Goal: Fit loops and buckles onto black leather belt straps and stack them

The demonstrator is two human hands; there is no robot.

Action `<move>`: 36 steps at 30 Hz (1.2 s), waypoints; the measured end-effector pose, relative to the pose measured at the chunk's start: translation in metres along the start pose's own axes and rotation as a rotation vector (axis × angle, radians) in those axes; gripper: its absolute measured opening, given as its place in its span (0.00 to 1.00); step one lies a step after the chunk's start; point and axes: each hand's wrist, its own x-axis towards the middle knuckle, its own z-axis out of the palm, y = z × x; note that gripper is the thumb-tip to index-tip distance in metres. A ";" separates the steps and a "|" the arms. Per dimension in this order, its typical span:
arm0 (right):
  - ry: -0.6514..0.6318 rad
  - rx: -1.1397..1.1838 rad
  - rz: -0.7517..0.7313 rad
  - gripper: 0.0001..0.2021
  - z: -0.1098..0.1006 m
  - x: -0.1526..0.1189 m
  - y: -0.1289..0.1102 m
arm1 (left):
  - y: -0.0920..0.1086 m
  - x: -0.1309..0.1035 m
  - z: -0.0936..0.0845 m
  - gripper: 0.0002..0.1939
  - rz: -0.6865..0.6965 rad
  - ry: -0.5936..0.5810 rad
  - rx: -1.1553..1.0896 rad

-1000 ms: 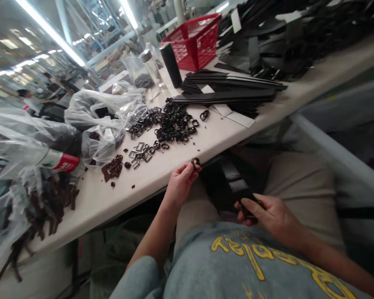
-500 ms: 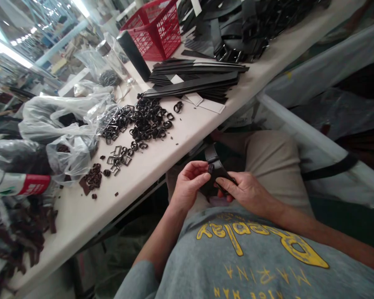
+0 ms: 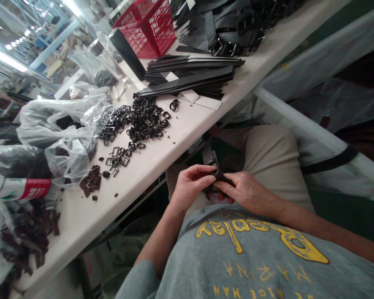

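Note:
Above my lap, a dark belt strap [image 3: 209,155] hangs down between my knees, bent at its upper end. My right hand [image 3: 247,191] is closed round that end, thumb on top. From the other side my left hand [image 3: 191,185] pinches a small dark belt loop, its thumb and fingertips against the strap. The fingers mostly cover the loop, so I cannot tell whether it is around the strap or only beside it. On the table lie a pile of black belt loops [image 3: 146,118] and several metal buckles [image 3: 114,160].
The white table [image 3: 137,176] runs diagonally at my left. On it are brown loops [image 3: 92,180], plastic bags [image 3: 70,155], stacked black straps [image 3: 190,81], a red basket [image 3: 149,35] and belts with buckles [image 3: 224,35]. A pale padded rail [image 3: 302,120] stands at the right.
My left hand has moved slightly right, bringing the small loop against the strap. The strap's held end has turned between my hands. The view has shifted slightly.

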 end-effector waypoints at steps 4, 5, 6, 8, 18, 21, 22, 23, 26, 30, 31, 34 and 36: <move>0.013 -0.017 -0.027 0.21 0.000 0.000 0.003 | 0.005 0.002 -0.001 0.13 0.056 -0.086 0.127; 0.006 0.008 -0.012 0.21 0.000 -0.001 0.003 | 0.006 0.003 -0.002 0.12 0.085 -0.105 0.172; -0.004 0.043 0.009 0.22 0.000 -0.001 0.004 | 0.007 0.003 -0.002 0.11 0.115 -0.120 0.218; -0.024 0.123 0.055 0.24 0.000 -0.001 0.005 | 0.007 0.003 -0.003 0.10 0.161 -0.135 0.302; -0.037 0.279 0.156 0.29 0.002 0.007 0.006 | -0.003 -0.001 -0.002 0.15 0.093 -0.076 0.148; -0.028 0.272 0.138 0.27 0.003 0.008 0.009 | -0.001 -0.004 -0.001 0.08 0.235 -0.053 0.362; -0.029 0.264 0.134 0.26 0.003 0.008 0.010 | 0.000 -0.005 -0.001 0.06 0.301 -0.040 0.482; -0.029 0.256 0.129 0.24 0.003 0.009 0.012 | 0.001 -0.006 -0.001 0.05 0.363 -0.035 0.602; -0.033 0.234 0.116 0.19 0.004 0.009 0.017 | 0.002 -0.007 -0.001 0.06 0.462 -0.080 0.832; -0.026 0.180 0.090 0.16 0.004 0.008 0.022 | 0.003 -0.006 -0.002 0.07 0.503 -0.118 0.955; -0.030 0.175 0.080 0.16 0.004 0.007 0.023 | 0.004 -0.006 -0.003 0.07 0.511 -0.124 0.977; -0.063 0.234 0.072 0.21 0.003 0.006 0.021 | 0.007 -0.006 -0.004 0.08 0.519 -0.168 0.999; -0.048 0.275 0.088 0.26 0.004 0.005 0.018 | 0.010 -0.005 -0.004 0.09 0.511 -0.203 0.997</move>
